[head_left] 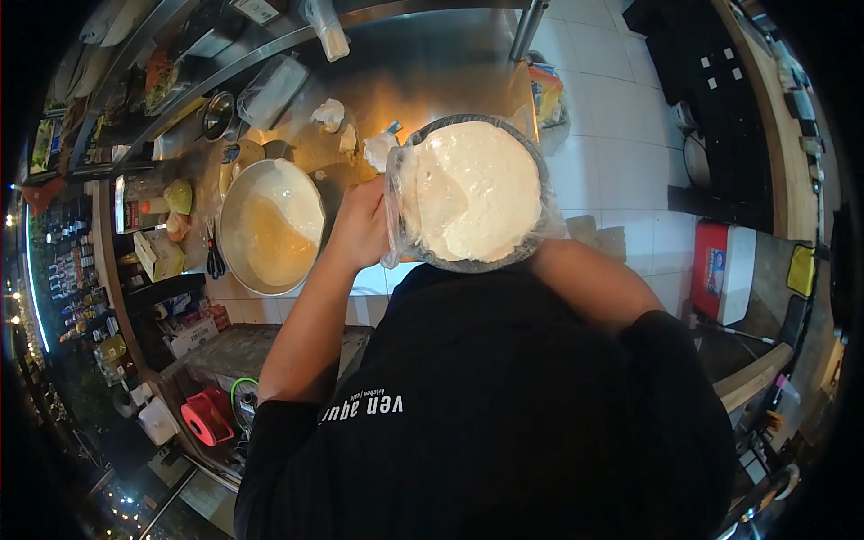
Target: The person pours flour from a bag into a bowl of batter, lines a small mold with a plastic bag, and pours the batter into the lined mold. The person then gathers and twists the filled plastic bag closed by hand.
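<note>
In front of my chest is a round, dark-rimmed container (544, 193) lined with clear plastic, filled with a pale, wet, creamy mixture (477, 189). My left hand (364, 220) is closed on its left side, where loose plastic (392, 211) hangs over the rim. At the lower right edge, my right hand (551, 256) reaches behind the container, its fingers hidden. Left of my left forearm stands a large metal bowl (227, 252) with pale batter-like residue (279, 229) smeared inside.
Crumpled white scraps (328, 114) lie on the steel counter (405, 67) beyond the bowl, near a clear plastic bag (273, 90). Black-handled scissors (214, 261) are left of the bowl. A red and white cooler (724, 270) stands on the right; white tiles (621, 171) cover the floor.
</note>
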The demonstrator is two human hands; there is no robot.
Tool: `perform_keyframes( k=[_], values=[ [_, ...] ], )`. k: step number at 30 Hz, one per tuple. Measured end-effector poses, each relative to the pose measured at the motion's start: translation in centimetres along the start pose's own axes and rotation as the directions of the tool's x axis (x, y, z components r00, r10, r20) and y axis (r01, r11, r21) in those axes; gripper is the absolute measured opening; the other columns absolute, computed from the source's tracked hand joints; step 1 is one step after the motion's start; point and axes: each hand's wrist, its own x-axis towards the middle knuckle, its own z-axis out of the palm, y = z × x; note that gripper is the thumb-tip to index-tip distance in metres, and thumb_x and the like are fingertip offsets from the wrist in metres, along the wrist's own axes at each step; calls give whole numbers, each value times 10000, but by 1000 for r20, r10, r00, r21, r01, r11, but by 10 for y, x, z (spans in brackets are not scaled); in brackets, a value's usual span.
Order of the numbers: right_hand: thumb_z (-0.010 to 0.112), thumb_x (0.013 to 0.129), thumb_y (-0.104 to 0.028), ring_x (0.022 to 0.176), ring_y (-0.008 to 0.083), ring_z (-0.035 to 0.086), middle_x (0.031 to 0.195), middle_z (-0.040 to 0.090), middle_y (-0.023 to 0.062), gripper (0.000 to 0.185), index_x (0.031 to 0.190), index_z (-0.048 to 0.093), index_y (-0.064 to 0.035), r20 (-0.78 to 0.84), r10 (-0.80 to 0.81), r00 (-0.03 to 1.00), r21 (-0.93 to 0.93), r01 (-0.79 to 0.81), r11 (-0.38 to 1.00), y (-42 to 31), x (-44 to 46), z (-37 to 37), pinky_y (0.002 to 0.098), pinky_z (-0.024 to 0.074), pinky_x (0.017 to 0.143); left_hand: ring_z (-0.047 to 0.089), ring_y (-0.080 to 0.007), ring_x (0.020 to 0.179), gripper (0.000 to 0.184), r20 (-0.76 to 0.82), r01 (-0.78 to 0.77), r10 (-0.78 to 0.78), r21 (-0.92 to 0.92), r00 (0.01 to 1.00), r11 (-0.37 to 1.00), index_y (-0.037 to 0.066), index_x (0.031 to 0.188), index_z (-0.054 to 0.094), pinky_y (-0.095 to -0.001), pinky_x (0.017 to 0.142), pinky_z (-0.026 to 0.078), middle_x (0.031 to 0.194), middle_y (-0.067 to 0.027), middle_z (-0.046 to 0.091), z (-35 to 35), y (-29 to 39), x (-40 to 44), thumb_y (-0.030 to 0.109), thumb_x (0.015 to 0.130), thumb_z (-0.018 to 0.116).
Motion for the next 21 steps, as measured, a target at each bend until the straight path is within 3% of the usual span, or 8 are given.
perform_keyframes(
  k=[7,14,21],
  values=[
    [509,1085,-511,1134,250,698,1287,705,116,557,1336,659,-36,30,27,999,9,-27,1000,-3,3,-1,383,541,1012,718,-496,921,278,0,-52,52,39,999,998,-14,1097,697,-454,798,573,938,-275,731,-2,3,4,216,1025,559],
    [525,1081,-501,1122,245,704,1272,713,113,542,1324,668,-38,71,61,996,27,-63,998,-8,12,-2,377,546,1002,725,-481,912,262,4,-30,30,16,1000,999,-15,1111,687,-449,806,574,944,-271,730,-3,15,5,195,1026,555],
    [541,1076,-490,1109,239,711,1257,720,110,526,1312,677,-40,282,185,941,79,-215,973,-13,43,-2,371,551,991,731,-463,922,257,35,-41,43,-33,998,999,-10,1114,687,-435,816,573,950,-266,732,-4,16,3,188,1043,540]
  ],
)
